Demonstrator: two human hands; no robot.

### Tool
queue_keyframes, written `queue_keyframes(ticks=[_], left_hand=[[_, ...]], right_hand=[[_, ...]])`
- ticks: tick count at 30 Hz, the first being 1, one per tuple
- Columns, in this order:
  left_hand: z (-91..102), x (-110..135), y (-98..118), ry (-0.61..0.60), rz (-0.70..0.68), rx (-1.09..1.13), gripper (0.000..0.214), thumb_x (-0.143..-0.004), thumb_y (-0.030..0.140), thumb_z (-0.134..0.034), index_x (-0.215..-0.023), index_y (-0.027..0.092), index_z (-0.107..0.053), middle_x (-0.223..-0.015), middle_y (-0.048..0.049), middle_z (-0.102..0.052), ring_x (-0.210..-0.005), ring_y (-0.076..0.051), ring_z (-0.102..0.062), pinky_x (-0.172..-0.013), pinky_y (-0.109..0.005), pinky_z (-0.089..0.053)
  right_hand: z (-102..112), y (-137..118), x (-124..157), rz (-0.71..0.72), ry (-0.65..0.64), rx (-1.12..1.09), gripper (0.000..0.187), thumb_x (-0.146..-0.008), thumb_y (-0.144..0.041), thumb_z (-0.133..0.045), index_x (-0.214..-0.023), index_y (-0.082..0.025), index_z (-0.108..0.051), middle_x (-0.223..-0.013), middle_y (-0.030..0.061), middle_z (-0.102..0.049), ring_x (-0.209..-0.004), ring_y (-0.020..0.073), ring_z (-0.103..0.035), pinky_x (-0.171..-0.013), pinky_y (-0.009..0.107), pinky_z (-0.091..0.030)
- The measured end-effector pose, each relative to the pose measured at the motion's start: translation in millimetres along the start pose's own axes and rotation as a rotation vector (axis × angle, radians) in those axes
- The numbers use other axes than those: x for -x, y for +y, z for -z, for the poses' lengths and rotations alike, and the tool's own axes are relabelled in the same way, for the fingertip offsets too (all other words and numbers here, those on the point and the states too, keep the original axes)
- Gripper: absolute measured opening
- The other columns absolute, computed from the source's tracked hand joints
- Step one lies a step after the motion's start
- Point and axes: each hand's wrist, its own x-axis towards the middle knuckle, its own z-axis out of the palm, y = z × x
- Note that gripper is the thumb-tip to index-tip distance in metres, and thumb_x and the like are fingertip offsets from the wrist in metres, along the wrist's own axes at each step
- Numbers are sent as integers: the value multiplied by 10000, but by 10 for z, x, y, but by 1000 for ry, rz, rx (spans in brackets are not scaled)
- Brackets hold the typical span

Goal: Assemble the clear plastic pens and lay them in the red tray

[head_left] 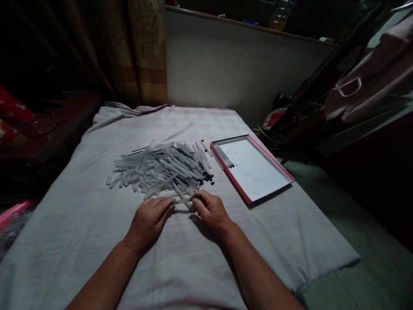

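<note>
A heap of several clear pen barrels and caps (163, 168) lies on a cloth-covered table (80, 232). My left hand (149, 221) and my right hand (211, 211) rest just in front of the heap, fingers curled. Between their fingertips they hold one clear pen barrel (183, 200) lying crosswise. A shallow red-edged tray (254, 170) with a white bottom sits to the right of the heap. A few finished pens (225, 156) lie along its left side.
A beige curtain (142, 51) hangs at the back left, next to a pale wall (238, 64). Pink cloth (368, 82) hangs on a dark rack at the right. The table's right edge drops to a greenish floor (361, 224). A pink object (13, 211) lies at the left.
</note>
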Motion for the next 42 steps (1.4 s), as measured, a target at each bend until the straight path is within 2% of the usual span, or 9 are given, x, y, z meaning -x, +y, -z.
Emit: queue_keyframes(ticks=[3, 7, 13, 23, 29, 35, 38, 40, 42], left_hand=[[-9, 7, -9, -8, 15, -3, 222, -999, 303, -512, -1121, 204, -669, -1002, -74, -772, -882, -203, -718, -769, -341, -526], [-24, 16, -13, 0, 3, -16, 215, -1000, 299, -517, -1125, 199, -661, -1005, -75, -772, -888, -203, -717, -777, -342, -524], [-16, 8, -14, -12, 16, 2, 225, -1000, 301, -512, -1128, 204, -670, -1001, -76, -770, -881, -203, -716, -775, -337, -525], [-13, 13, -24, 43, -29, 2, 204, -982, 276, -553, -1142, 212, -662, -1007, -68, -768, -869, -195, -709, -756, -326, -512], [-12, 9, -10, 63, -28, -12, 195, -981, 264, -551, -1129, 200, -659, -988, -68, -769, -864, -194, -710, -768, -319, -516], [-3, -3, -9, 60, -35, -18, 203, -973, 259, -556, -1128, 202, -674, -989, -73, -769, -865, -200, -711, -778, -323, -514], [-4, -24, 22, 64, -46, -22, 206, -974, 261, -556, -1135, 198, -667, -987, -73, -768, -853, -197, -707, -771, -320, -511], [-2, -42, 50, 55, -67, -14, 205, -977, 269, -552, -1135, 202, -665, -979, -67, -769, -835, -190, -703, -760, -313, -508], [18, -62, 50, 34, -86, -5, 213, -978, 290, -549, -1135, 203, -666, -980, -64, -769, -839, -189, -701, -769, -314, -507]], right_hand=[[6, -6, -5, 25, -5, -14, 167, -892, -270, -540, -975, -196, -664, -759, 6, -684, -665, 145, -609, -650, 242, -468], [5, -12, -8, 15, -2, 1, 207, -928, -298, -492, -849, -209, -661, -702, 5, -660, -637, 144, -594, -631, 241, -455], [9, -19, 2, 26, 2, 19, 186, -891, -290, -528, -960, -198, -675, -756, 15, -677, -661, 153, -604, -654, 254, -462], [-62, 1, -16, -6, 17, -62, 342, -930, -338, -490, -627, -203, -570, -568, -16, -536, -552, 132, -519, -556, 238, -393], [-37, -3, -10, -40, -27, -119, 198, -925, -320, -499, -850, -197, -634, -686, -10, -615, -625, 135, -567, -610, 230, -429], [-40, 12, -14, -29, 4, -92, 264, -933, -334, -489, -767, -196, -641, -663, 0, -611, -635, 143, -570, -626, 241, -441], [-76, 7, -26, -65, -28, -118, 228, -909, -355, -554, -997, -189, -682, -724, 6, -666, -624, 143, -589, -610, 244, -455], [-108, -3, -37, -46, -37, -133, 286, -866, -352, -621, -1095, -192, -683, -800, 24, -712, -664, 154, -624, -645, 256, -478], [-130, -8, -46, 5, -24, -136, 232, -852, -336, -632, -1013, -195, -721, -840, 44, -737, -732, 170, -654, -708, 274, -493]])
